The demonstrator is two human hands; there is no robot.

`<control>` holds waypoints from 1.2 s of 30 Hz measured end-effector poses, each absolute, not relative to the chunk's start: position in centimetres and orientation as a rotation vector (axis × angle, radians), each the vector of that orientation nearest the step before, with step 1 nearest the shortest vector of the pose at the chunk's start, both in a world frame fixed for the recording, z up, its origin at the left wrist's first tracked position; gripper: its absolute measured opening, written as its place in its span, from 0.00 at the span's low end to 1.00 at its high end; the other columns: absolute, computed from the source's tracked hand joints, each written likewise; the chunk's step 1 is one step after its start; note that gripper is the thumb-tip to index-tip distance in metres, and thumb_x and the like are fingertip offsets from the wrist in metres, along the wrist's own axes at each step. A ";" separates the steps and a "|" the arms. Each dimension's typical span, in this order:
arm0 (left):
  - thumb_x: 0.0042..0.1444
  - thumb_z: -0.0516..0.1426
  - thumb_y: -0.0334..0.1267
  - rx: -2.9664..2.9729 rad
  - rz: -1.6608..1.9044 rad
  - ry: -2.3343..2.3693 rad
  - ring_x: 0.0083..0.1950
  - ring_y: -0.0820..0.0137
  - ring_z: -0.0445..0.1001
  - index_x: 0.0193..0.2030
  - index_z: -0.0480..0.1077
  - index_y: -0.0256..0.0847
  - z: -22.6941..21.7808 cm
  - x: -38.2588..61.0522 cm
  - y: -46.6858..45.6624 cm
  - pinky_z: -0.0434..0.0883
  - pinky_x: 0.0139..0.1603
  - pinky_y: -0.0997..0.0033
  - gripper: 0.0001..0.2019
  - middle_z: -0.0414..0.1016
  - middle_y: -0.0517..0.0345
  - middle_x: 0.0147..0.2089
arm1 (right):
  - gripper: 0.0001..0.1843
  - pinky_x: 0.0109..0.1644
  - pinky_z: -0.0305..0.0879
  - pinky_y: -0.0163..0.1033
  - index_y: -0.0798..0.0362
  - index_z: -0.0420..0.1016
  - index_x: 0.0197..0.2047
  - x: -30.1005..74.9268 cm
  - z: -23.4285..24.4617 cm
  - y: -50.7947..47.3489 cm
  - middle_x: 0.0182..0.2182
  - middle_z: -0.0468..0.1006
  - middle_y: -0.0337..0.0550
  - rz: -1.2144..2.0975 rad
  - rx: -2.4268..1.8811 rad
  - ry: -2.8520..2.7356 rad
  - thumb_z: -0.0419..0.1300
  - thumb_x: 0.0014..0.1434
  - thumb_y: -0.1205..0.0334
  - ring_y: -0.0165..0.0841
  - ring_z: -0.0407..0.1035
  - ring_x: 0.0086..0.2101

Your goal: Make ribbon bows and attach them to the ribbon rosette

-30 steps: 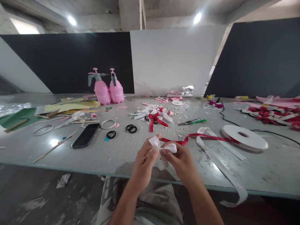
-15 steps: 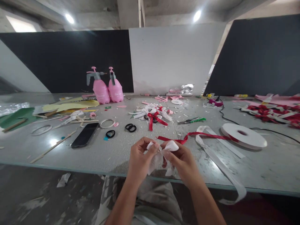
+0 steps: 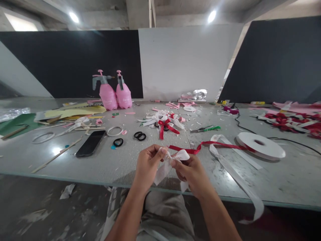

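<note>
Both of my hands hold a small white ribbon bow above the near edge of the grey table. My left hand pinches its left loop between thumb and fingers. My right hand is closed around the bow's middle and right loop. Two white tails hang down between my hands. A red ribbon lies on the table just beyond my right hand, running towards a white ribbon spool.
A black phone, black hair ties, white rings, sticks and coloured paper lie left. A pile of finished bows sits ahead. Green-handled scissors, two pink spray bottles and a red-white ribbon heap are farther off.
My hands have shifted slightly left and lower with the bow. The white tails, bunched between my fingers before, now hang loose below my hands.
</note>
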State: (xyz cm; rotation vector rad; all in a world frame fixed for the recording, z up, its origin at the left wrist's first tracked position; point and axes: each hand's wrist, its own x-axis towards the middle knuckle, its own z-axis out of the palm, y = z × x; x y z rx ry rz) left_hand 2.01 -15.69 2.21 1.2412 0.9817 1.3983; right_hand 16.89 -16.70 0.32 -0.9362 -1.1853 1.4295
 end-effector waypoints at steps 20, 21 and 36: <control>0.52 0.63 0.51 1.351 1.281 0.711 0.31 0.73 0.70 0.43 0.74 0.39 6.7 2.5 -7.3 0.66 0.33 0.73 0.19 0.73 0.57 0.31 | 0.20 0.18 0.37 0.32 0.51 0.60 0.25 17.0 7.1 -10.7 0.15 0.50 0.26 1.188 -0.982 -1.171 0.68 0.47 0.50 0.20 0.41 0.16; 0.49 0.65 0.49 1.386 1.275 0.712 0.32 0.73 0.70 0.40 0.74 0.38 6.7 2.6 -6.7 0.66 0.35 0.73 0.17 0.73 0.57 0.32 | 0.20 0.18 0.37 0.32 0.51 0.61 0.25 17.2 7.3 -10.0 0.15 0.51 0.27 1.143 -1.000 -1.214 0.67 0.48 0.50 0.20 0.42 0.16; 0.50 0.61 0.52 1.679 1.127 1.043 0.26 0.76 0.63 0.31 0.72 0.35 1.7 1.8 -0.9 0.59 0.28 0.75 0.18 0.69 0.61 0.27 | 0.19 0.26 0.52 0.34 0.55 0.75 0.28 19.0 2.8 -1.6 0.19 0.68 0.35 0.857 -1.141 -1.567 0.66 0.46 0.46 0.26 0.57 0.22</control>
